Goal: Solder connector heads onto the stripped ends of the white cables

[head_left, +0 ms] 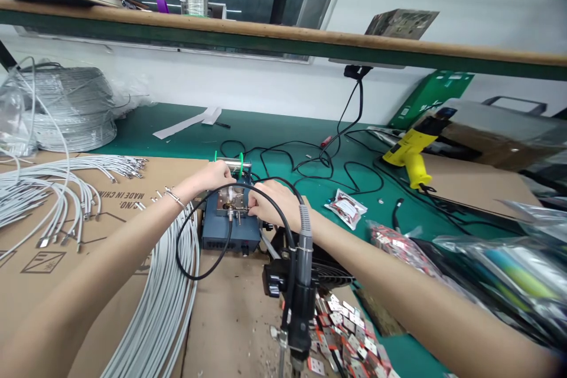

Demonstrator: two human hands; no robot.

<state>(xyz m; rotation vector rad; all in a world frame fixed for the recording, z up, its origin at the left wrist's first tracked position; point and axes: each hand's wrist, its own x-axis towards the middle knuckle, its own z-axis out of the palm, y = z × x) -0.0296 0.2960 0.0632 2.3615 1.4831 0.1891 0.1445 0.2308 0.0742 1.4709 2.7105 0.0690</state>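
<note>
My left hand, with a bracelet at the wrist, has its fingers closed at the upper left of a small metal fixture on a blue-grey soldering station. My right hand is closed at the fixture's right side. What either hand pinches is hidden or too small to name. Behind the hands, a metal solder spool shows green edges. A black cable loops from the fixture's front towards a soldering handle held upright in a black stand.
Grey cables with metal ends lie left on cardboard. Small metal plates pile up at lower right. A yellow heat gun, plastic bags and tangled black cords are on the green mat. A shelf spans overhead.
</note>
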